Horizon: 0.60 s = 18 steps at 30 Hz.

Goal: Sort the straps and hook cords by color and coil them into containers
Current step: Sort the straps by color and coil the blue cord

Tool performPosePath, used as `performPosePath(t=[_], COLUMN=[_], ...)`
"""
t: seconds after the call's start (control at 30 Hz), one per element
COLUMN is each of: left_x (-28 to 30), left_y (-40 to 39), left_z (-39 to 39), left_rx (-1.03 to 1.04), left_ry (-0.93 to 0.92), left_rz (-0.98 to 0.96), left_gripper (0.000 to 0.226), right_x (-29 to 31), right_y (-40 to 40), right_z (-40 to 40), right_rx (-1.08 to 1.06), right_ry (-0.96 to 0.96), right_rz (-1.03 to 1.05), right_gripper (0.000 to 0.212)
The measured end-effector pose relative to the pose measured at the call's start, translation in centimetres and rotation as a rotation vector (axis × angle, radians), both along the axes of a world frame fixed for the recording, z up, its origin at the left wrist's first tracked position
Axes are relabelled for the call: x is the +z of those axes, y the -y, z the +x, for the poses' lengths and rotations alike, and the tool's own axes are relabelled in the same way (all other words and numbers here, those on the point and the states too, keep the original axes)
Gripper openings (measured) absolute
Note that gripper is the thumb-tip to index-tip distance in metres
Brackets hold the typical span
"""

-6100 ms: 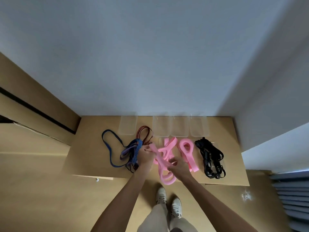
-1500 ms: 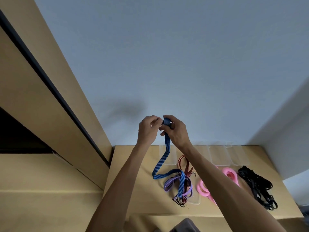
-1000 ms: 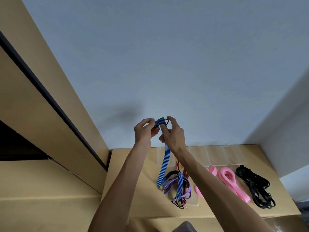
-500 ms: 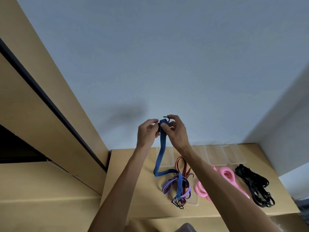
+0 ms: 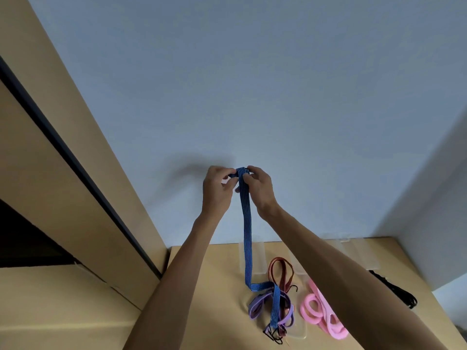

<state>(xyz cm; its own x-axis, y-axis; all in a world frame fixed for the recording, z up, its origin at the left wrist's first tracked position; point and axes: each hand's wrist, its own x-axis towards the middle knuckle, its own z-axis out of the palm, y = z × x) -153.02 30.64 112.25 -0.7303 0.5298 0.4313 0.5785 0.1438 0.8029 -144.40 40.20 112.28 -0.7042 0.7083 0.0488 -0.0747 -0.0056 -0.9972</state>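
head view: the only camera, so everything below comes from it.
left hand (image 5: pixel 217 190): yours, raised in front of the wall, fingers curled, pinching the top end of the blue striped cord (image 5: pixel 246 228) from the left.
right hand (image 5: pixel 259 186): yours, raised level with the left and just beside it, fingers and thumb curled over the same top end from the right.
grip: both hands closed on the cord's top, which folds over between the fingertips; can't tell if a hook is inside the fold.
blue striped cord: hangs straight down from your hands, passes in front of a clear container (image 5: pixel 257 258), bends on the table (image 5: pixel 202 286), then crosses over the purple strap (image 5: pixel 257 305).
purple strap: looped, lying on the table under the blue cord's lower end.
red cord (image 5: pixel 280 271): dark red loop just right of the blue cord, touching the purple pile.
black hooks (image 5: pixel 271 335): small tangle at the near end of the pile; can't tell which cord each belongs to.
pink straps (image 5: pixel 321 314): coiled loops on the table, right of the purple pile, partly behind your right forearm.
black straps (image 5: pixel 396 290): far right of the table, well apart from the pink ones.
clear containers: row along the wall edge of the table, partly hidden by your arm; another clear piece (image 5: pixel 295 332) lies under the near end of the pile.
wall (image 5: pixel 252 84): pale blue-grey, behind your hands.
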Motion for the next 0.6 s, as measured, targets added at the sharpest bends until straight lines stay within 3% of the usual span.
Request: performPosePath(t=[0.1,0.33,0.5,0.6], left_x=[1.2,1.4,2.2,2.0], left_y=[-0.7,-0.6,-0.4,-0.4], left_z=[-0.1,0.8,1.2,1.7], left_rx=[0.089,0.115,0.02,-0.051], left_ry=[-0.001,0.249,0.59,0.822], left_rz=[0.051,0.169,0.27,0.344], left_gripper=[0.011,0.015,0.009,0.007], right_x=[1.5,0.1,-0.1,0.2], right_y=[-0.1,0.4,0.9,1.4], right_z=[-1.2,0.7,1.6,1.6], right_rx=[-0.028,-0.083,-0.08,-0.11], right_ry=[-0.018,0.001,-0.087,-0.116], right_rz=[0.034,0.082,0.182,0.231], right_gripper=[0.041,0.052,0.03,0.032])
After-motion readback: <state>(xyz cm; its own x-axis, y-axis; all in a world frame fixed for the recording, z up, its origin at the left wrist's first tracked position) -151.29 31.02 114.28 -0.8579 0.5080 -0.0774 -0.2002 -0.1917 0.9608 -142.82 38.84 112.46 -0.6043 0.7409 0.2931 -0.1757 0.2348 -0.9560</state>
